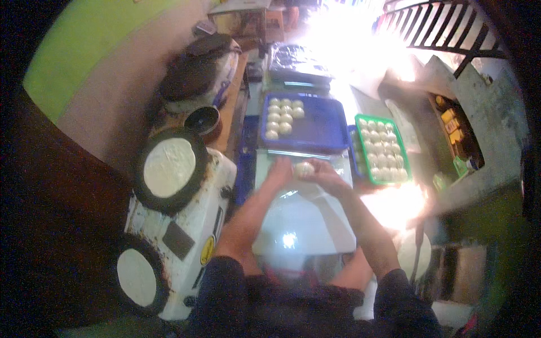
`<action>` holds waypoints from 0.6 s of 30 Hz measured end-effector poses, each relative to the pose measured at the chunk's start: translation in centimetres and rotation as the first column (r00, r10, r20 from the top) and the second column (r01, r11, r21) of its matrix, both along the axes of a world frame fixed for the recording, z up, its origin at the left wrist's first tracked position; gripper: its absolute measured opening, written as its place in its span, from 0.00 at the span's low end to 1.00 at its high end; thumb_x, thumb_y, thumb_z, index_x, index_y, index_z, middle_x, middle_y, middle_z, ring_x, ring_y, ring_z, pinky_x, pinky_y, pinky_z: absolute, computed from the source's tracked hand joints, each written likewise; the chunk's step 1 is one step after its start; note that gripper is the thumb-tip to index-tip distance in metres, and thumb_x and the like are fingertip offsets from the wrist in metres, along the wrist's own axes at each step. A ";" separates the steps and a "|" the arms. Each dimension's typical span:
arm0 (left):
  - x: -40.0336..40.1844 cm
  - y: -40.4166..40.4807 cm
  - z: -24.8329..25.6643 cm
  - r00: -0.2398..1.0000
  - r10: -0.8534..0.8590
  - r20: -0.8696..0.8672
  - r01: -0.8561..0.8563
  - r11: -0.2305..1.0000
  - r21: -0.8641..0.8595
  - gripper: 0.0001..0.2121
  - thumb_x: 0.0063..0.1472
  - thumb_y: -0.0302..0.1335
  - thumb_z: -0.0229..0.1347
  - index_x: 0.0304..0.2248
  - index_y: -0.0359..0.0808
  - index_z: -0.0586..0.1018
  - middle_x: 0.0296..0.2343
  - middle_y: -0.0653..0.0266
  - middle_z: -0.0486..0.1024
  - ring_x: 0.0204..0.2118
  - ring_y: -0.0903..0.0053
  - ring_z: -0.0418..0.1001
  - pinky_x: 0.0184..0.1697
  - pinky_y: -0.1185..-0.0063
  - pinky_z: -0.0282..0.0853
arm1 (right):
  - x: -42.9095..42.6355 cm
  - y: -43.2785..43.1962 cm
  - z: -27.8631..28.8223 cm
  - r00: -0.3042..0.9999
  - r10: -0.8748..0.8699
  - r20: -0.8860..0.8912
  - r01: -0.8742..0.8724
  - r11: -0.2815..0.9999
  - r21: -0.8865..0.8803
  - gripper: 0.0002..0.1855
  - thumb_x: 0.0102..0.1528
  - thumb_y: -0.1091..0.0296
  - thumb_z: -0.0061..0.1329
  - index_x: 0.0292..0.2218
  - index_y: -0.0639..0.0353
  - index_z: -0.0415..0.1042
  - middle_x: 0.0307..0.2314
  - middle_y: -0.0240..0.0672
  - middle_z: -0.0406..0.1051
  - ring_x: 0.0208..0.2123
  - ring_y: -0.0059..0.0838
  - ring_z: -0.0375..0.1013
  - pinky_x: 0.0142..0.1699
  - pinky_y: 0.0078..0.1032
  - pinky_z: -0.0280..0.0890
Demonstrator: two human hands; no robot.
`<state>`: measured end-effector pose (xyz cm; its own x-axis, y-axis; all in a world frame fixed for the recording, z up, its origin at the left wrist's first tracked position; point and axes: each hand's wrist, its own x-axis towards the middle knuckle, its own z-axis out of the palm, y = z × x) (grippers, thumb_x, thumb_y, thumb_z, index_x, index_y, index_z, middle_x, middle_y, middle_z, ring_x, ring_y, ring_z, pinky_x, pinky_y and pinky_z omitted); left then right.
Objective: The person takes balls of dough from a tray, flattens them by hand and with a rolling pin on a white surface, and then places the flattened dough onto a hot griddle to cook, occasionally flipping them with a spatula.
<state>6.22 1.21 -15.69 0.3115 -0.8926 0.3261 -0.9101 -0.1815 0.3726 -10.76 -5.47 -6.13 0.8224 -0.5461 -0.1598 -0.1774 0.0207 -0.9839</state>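
My right hand (321,170) holds a pale dough ball (304,170) above the far end of a shiny white work surface (304,224). Close by on the left is my left hand (281,170), blurred; how its fingers are set does not show. Beyond both hands lies a blue plastic tray (325,120) with several dough balls (285,127) in rows on its left side. At the right, a green plastic basket (404,156) is full of dough balls, above another blue tray.
At the left, a white two-burner stove (190,236) carries dark round pans with flat pale dough rounds (170,167) (136,276). Behind it stands a dark pot (203,122). A foil-covered thing (291,59) sits past the tray. Black metal bars (439,29) stand upper right.
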 end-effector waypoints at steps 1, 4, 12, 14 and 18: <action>-0.2 -1.7 2.7 0.995 -0.058 -0.076 0.074 0.968 0.239 0.09 0.54 0.29 0.50 0.29 0.31 0.77 0.28 0.45 0.74 0.29 0.52 0.74 0.34 0.61 0.71 | -2.7 1.2 -1.7 0.995 0.062 -0.076 -0.060 0.998 0.034 0.24 0.47 0.66 0.59 0.44 0.63 0.68 0.37 0.32 0.71 0.40 0.25 0.70 0.46 0.24 0.65; -3.5 -3.9 9.1 0.987 -0.044 -0.154 0.081 0.967 0.240 0.10 0.55 0.29 0.50 0.29 0.29 0.78 0.30 0.45 0.75 0.33 0.53 0.75 0.36 0.63 0.72 | -7.4 4.3 -5.3 0.937 -0.075 -0.341 -0.052 0.935 -0.350 0.24 0.48 0.62 0.57 0.43 0.68 0.69 0.43 0.43 0.67 0.47 0.39 0.66 0.51 0.33 0.61; -7.4 -1.5 16.9 0.975 -0.217 -0.055 0.219 0.975 0.024 0.10 0.54 0.30 0.52 0.29 0.31 0.78 0.30 0.45 0.75 0.33 0.54 0.75 0.36 0.64 0.72 | -3.1 9.1 -8.1 0.854 -0.223 -0.470 -0.317 0.494 -0.809 0.46 0.53 0.43 0.43 0.60 0.69 0.41 0.59 0.53 0.43 0.62 0.48 0.39 0.64 0.44 0.33; -9.0 -0.6 16.7 0.965 -0.252 -0.073 0.250 0.967 -0.044 0.09 0.54 0.29 0.52 0.28 0.31 0.78 0.29 0.45 0.74 0.32 0.54 0.75 0.35 0.64 0.72 | -3.2 8.5 -7.7 0.870 -0.239 -0.432 -0.259 0.523 -0.812 0.47 0.54 0.42 0.42 0.60 0.68 0.39 0.60 0.53 0.40 0.63 0.47 0.36 0.65 0.44 0.30; -9.4 -0.1 16.6 0.938 -0.341 0.062 0.341 0.940 0.015 0.09 0.54 0.28 0.50 0.27 0.31 0.77 0.26 0.46 0.73 0.31 0.55 0.74 0.35 0.64 0.70 | -4.3 8.0 -8.2 0.897 -0.233 -0.374 -0.224 0.490 -0.843 0.49 0.55 0.39 0.37 0.61 0.67 0.34 0.61 0.51 0.38 0.63 0.46 0.36 0.64 0.45 0.34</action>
